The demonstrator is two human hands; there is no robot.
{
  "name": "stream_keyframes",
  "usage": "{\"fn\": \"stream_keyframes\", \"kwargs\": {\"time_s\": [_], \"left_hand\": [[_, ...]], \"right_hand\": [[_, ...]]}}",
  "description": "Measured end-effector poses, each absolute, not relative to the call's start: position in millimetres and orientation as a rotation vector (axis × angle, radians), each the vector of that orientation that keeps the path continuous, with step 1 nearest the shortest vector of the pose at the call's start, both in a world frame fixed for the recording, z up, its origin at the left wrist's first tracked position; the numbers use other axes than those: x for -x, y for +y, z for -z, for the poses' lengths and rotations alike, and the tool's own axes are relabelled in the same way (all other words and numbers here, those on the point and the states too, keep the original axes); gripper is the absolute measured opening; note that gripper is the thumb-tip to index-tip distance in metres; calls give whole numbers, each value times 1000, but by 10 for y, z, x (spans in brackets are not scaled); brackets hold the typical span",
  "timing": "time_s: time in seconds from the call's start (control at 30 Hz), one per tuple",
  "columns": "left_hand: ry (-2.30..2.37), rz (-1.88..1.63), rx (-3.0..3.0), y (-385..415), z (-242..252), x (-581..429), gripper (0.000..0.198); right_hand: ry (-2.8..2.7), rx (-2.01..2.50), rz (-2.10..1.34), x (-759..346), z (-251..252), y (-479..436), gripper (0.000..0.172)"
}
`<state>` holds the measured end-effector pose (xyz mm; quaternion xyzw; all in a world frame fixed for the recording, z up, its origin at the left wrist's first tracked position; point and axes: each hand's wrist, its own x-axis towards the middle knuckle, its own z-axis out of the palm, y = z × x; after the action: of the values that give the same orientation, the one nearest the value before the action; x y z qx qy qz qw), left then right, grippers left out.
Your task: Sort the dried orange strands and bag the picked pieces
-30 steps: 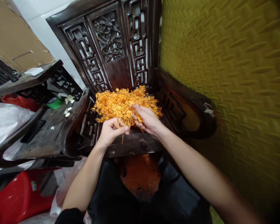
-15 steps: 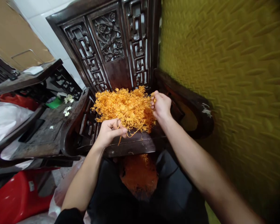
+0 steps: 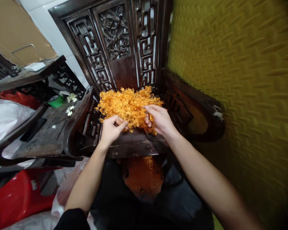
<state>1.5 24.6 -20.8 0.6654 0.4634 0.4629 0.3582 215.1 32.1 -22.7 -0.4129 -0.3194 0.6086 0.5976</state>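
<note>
Left hand (image 3: 110, 129) pinching orange strand (image 3: 121, 120); right hand (image 3: 160, 120), hold unclear

One head-worn cam looked forward and down over the lap (image 3: 182, 198), hands (image 3: 112, 130) (image 3: 160, 120) near mid-view, carved chair back (image 3: 123, 72) farther off.

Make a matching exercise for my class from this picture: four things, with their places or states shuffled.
1. Orange heap
2. Carved backrest
3. Left hand
4. Red plastic item

A. Thumb and finger pinched together
B. In the picture's lower left
C. On the dark wooden seat
D. Rising behind the heap

Pairs: 1-C, 2-D, 3-A, 4-B
</note>
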Motion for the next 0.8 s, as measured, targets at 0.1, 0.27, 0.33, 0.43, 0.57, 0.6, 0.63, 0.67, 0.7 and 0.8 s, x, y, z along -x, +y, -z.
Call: {"fn": "stream_keyframes", "kwargs": {"time_s": [0.1, 0.27, 0.33, 0.43, 0.57, 0.6, 0.63, 0.67, 0.7, 0.8], "left_hand": [[1230, -1281, -1549, 323, 227, 32, 47], [1232, -1357, -1491, 357, 215, 105, 44], [1224, -1367, -1489, 334, 201, 114, 43], [1225, -1371, -1478, 298, 187, 115, 43], [1220, -1365, -1474, 282, 195, 122, 46], [1215, -1360, -1472, 282, 201, 126, 47], [1213, -1354, -1468, 282, 207, 131, 47], [1215, -1348, -1463, 283, 214, 136, 47], [1219, -1341, -1460, 283, 221, 142, 47], [1232, -1322, -1466, 286, 241, 158, 46]], "right_hand": [[-764, 1044, -1380, -2176, 311, 376, 21], [-834, 1094, -1417, -2175, 445, 427, 25], [-914, 1129, -1380, -2169, 516, 477, 27], [-1205, 1264, -1125, -2172, 651, 596, 37], [-2036, 1583, -566, -2140, 866, 770, 60], [-2223, 1646, -457, -2118, 916, 805, 66], [-2361, 1686, -379, -2091, 961, 834, 68], [-2449, 1703, -334, -2062, 1000, 859, 65], [-2489, 1709, -314, -2032, 1032, 879, 61], [-2563, 1709, -262, -1942, 1085, 918, 49]]}}
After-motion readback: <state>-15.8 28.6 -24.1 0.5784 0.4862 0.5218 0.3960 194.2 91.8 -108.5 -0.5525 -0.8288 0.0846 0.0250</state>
